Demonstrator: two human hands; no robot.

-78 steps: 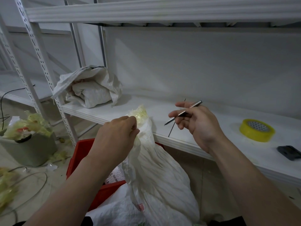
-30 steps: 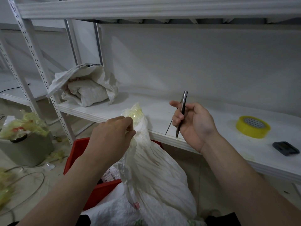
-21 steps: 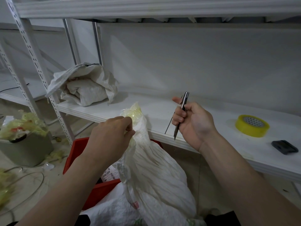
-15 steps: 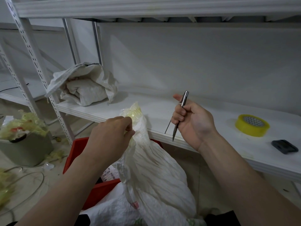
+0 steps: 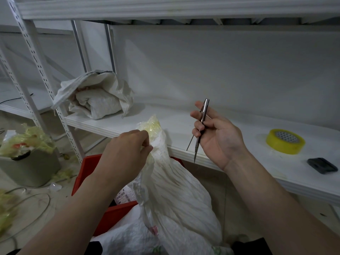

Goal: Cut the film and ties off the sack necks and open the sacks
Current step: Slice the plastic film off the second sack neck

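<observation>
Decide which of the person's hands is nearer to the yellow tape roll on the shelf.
Right. The right hand, holding the knife, is left of the tape roll; the left hand is farther left, at the sack neck.

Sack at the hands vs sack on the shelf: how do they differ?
The sack at the hands stands upright, while the sack on the shelf lies slumped. The first has its neck gathered shut and wrapped in yellowish film; the second gapes open, with no film showing. The left hand pinches the first at the neck; nothing touches the second. Both are white woven sacks.
</observation>
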